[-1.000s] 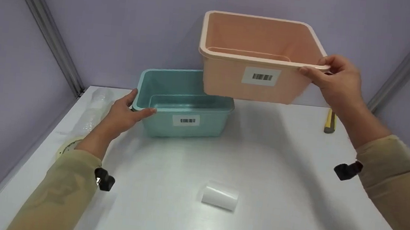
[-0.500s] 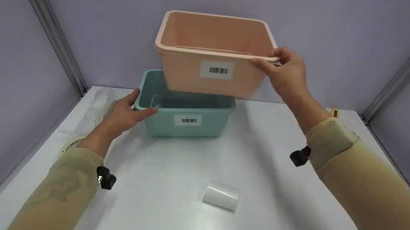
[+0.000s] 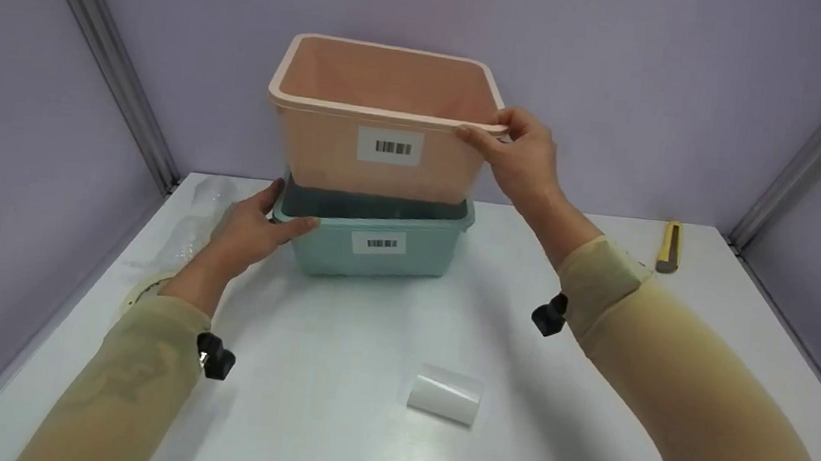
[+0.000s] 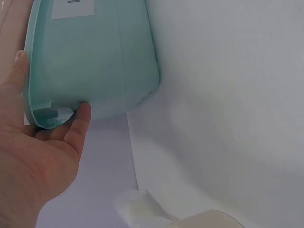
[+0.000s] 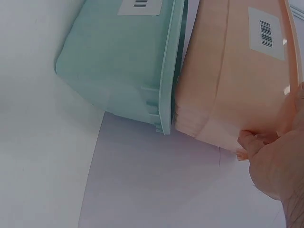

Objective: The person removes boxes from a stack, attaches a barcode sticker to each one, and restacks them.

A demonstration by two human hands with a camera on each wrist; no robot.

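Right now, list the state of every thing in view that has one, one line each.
pink bin: upright, held by its rim, its base entering the teal bin.
teal bin: upright on the table, steadied at its corner.
right hand: grips the pink bin's rim.
left hand: holds the teal bin's rim.
white roll: lying on its side.
yellow utility knife: lying flat.

Long tan sleeves cover both arms; a small black device is strapped at each wrist; hands bare.

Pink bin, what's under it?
The green bin sits right under the pink bin, on the white table. The pink bin covers the green bin's inside, so its contents cannot be seen.
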